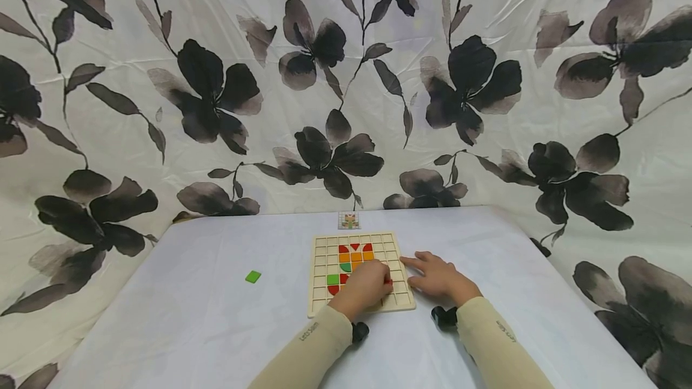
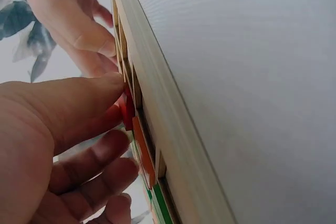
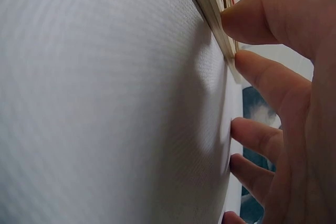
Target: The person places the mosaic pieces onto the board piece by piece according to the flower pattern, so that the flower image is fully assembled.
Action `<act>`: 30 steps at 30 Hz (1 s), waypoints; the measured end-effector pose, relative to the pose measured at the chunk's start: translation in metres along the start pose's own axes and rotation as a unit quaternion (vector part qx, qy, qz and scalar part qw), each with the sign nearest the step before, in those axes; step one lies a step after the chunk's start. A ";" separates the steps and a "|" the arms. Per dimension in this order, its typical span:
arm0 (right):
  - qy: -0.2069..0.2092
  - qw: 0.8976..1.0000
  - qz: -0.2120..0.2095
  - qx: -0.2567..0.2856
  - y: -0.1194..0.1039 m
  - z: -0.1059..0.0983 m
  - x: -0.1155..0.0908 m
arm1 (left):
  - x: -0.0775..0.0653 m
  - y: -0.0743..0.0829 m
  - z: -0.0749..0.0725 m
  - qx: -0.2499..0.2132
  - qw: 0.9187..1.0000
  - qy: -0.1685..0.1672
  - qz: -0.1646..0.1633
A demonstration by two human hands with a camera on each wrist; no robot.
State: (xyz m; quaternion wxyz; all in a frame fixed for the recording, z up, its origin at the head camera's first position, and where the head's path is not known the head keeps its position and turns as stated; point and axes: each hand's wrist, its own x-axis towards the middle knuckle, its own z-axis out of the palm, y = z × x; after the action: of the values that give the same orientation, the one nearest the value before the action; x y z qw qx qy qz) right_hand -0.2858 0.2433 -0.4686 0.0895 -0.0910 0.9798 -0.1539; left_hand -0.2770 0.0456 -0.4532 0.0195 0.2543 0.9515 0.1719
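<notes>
A pale wooden grid board [image 1: 319, 257] lies on the white table, with red, orange and green tiles set in its squares. My left hand [image 1: 367, 284] reaches over the board's middle and hides part of the pattern. Its thumb and forefinger pinch a red tile [image 2: 127, 109] at the grid, right of the other pieces. The left hand's remaining fingers are loosely bent above the tiles. At the board's right side, my right hand [image 1: 435, 275] has its fingers spread. Thumb and forefinger touch the wooden edge [image 3: 215, 19] there, while the other fingertips rest on the table.
A single green tile [image 1: 253, 277] lies on the table [image 1: 205, 317] left of the board. Behind the board is a small card [image 1: 348, 221] with a coloured pattern on a grid. A flower-printed cloth [image 1: 324, 107] hangs beyond the table's far edge.
</notes>
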 end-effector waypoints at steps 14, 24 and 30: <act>-0.005 1.000 0.004 0.000 -0.001 -0.002 0.000 | -0.004 0.005 -0.002 0.084 0.996 0.011 0.010; -0.005 1.000 0.005 0.000 -0.004 -0.002 0.000 | -0.008 0.004 -0.004 0.088 0.996 0.017 0.005; -0.003 1.000 0.008 0.000 -0.004 -0.002 -0.002 | -0.013 -0.001 -0.008 0.057 0.998 0.009 0.000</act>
State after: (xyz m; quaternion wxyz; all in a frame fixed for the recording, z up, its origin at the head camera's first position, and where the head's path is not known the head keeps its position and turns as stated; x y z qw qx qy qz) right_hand -0.2834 0.2406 -0.4647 0.0938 -0.0841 0.9802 -0.1526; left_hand -0.2674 0.0354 -0.4465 -0.0037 0.2533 0.9599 0.1198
